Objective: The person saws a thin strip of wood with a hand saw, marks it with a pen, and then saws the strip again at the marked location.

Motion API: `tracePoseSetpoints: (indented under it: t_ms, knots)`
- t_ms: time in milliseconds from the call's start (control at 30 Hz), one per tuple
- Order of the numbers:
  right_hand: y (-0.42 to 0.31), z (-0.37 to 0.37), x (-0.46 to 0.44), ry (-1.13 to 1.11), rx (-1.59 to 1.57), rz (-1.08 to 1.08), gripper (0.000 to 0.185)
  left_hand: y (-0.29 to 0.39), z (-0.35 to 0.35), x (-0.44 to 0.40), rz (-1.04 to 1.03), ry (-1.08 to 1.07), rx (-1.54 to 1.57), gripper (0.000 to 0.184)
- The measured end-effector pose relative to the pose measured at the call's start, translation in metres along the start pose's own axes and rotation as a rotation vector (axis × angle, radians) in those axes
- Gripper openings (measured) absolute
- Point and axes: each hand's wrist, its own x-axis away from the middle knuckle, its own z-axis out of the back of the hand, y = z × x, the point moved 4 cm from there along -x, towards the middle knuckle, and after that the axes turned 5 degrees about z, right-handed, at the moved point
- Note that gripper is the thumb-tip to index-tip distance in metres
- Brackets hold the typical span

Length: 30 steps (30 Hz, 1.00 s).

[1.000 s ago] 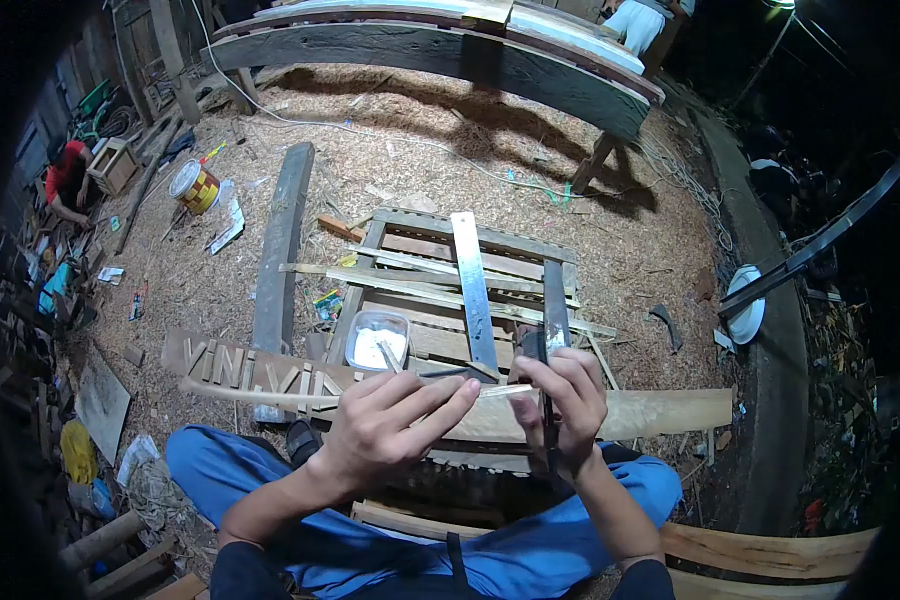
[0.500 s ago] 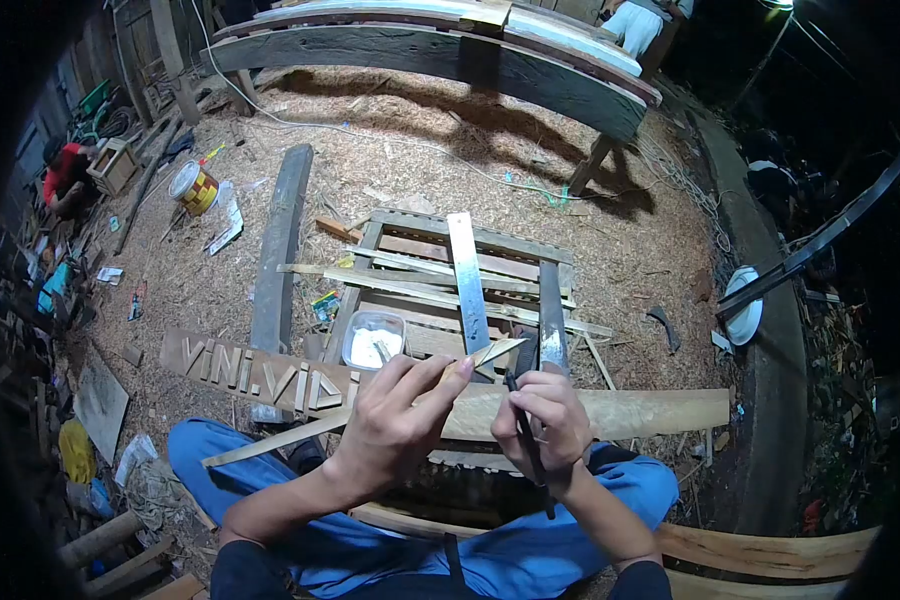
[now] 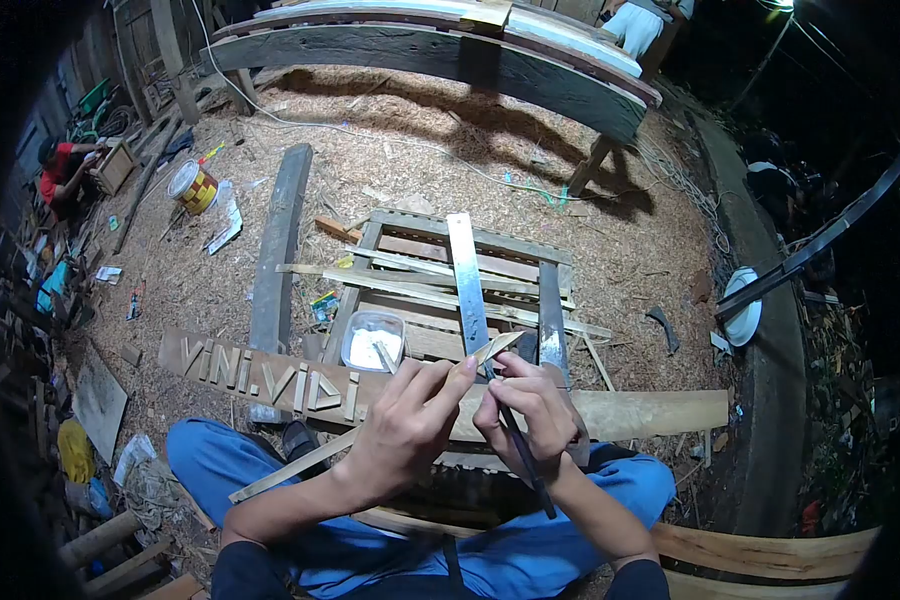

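My left hand (image 3: pixel 410 420) is closed around a thin wooden strip (image 3: pixel 288 470), whose pointed tip sticks out past the fingers and whose long tail runs down to the left. Gripped in my right hand (image 3: pixel 535 412) is a tool that looks like a knife (image 3: pixel 526 462), with a long dark handle; its blade is mostly hidden, close to the strip's tip. Both hands are above a long curved wooden board (image 3: pixel 655 412). Raised wooden letters (image 3: pixel 280 382) reading "VINI.VIDI" stand on the board's left part.
A slatted wooden frame (image 3: pixel 460 235) carries a metal straightedge (image 3: pixel 465 270), loose strips and a plastic tub (image 3: pixel 374 340) of white stuff. A beam (image 3: pixel 282 240) lies left, near a paint bucket (image 3: pixel 192 187). A long bench (image 3: pixel 370 52) crosses the back. A person in red (image 3: pixel 60 175) crouches far left.
My right hand has moved left, bringing the knife to the strip's tip beside my left fingers. The strip's tail has shifted slightly right and down.
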Motion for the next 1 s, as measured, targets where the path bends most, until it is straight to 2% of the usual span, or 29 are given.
tracePoseSetpoints:
  t_ms: [633,1000]
  knots:
    - [0.0002,-0.0044,0.0035,-0.017,0.032,0.032,0.03,-0.0052,-0.0061,0.0047,0.008,-0.045,0.028,0.063]
    - [0.0008,0.0011,-0.0026,-0.022,-0.004,0.005,0.028,-0.0056,-0.0042,0.0012,0.059,-0.099,0.101,0.059]
